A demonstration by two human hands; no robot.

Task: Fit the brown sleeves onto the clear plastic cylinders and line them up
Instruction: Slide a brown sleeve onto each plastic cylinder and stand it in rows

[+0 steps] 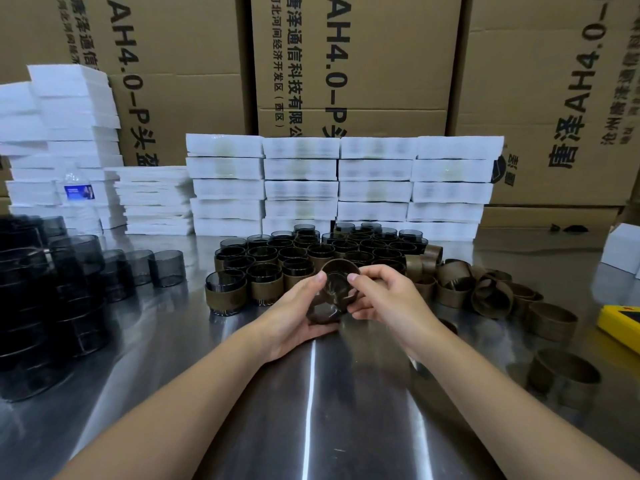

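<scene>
Fitting step in hand. Gripping one clear cylinder (325,315) with left hand (294,310) and right hand (388,299), fingers (320,278) curled round it, brown sleeve (341,271) seemingly partway on. Next, probably: push sleeve home, then stand it just beyond the fingers, alongside finished rows (298,261).

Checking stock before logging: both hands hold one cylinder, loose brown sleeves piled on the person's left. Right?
No: the head view shows the loose brown sleeves piled to the person's right. The left hand and right hand do hold one cylinder.
</scene>
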